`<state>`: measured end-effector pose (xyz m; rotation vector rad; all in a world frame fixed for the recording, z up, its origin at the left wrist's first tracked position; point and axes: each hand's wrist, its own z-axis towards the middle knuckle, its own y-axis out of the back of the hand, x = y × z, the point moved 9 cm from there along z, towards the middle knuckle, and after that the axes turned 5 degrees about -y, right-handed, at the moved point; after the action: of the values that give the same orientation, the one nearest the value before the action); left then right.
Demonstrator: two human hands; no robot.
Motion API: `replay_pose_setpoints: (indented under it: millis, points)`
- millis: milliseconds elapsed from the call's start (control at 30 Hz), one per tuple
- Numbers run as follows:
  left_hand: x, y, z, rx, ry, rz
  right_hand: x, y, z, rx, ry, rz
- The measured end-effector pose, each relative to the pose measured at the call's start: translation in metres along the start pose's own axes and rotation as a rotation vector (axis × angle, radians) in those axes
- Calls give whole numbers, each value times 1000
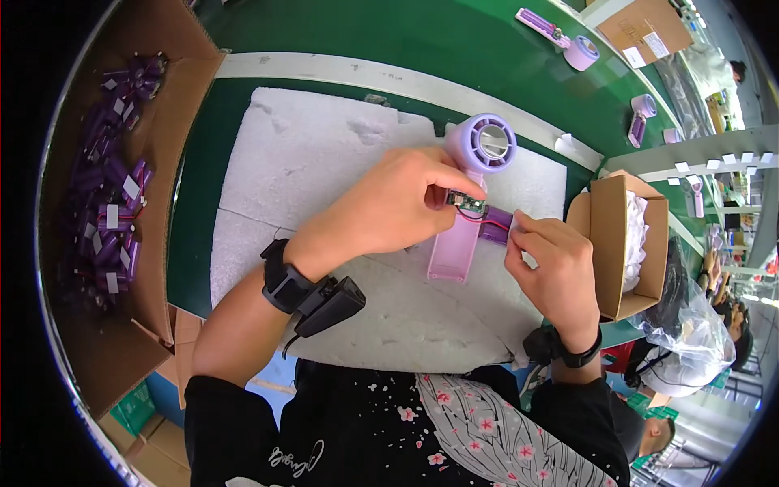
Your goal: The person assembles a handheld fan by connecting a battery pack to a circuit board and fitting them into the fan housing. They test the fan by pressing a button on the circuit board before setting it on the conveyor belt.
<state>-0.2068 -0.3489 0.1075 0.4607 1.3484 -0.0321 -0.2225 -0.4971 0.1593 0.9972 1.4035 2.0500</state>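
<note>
A light purple handheld fan (482, 144) lies on a white foam pad (308, 138), its round head away from me. Its handle shell (454, 247) is open and shows a bare pink inside. At the neck, the thumb and fingertips of my left hand (402, 199) are closed on a small green circuit board (466, 200). A purple battery cell (496, 226) rests across the handle's right side, with a red wire running to the board. My right hand (556, 260) pinches the cell's right end, where its fingertips partly cover it.
A large cardboard box (182, 162) at the left holds several purple battery cells (114, 215). On the right stands a small carton (604, 243) with white pieces inside. More fan parts (580, 52) lie on the green bench (406, 32). A co-worker (653, 437) is at the lower right.
</note>
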Motion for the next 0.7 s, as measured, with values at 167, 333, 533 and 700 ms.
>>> replay_pose_setpoints:
  millis: [167, 333, 533, 700]
  points:
    - [-3, 2, 1, -4, 5, 48, -12, 0, 2, 24, -68, 45]
    - [1, 5, -3, -96, -44, 71, -10, -2, 1, 81, -93, 94]
    - [4, 2, 0, -98, 7, 88, -13, -1, -2, 67, -67, 75]
    - [4, 0, 2, -101, -20, 106, -3, -2, -5, 40, -36, -32]
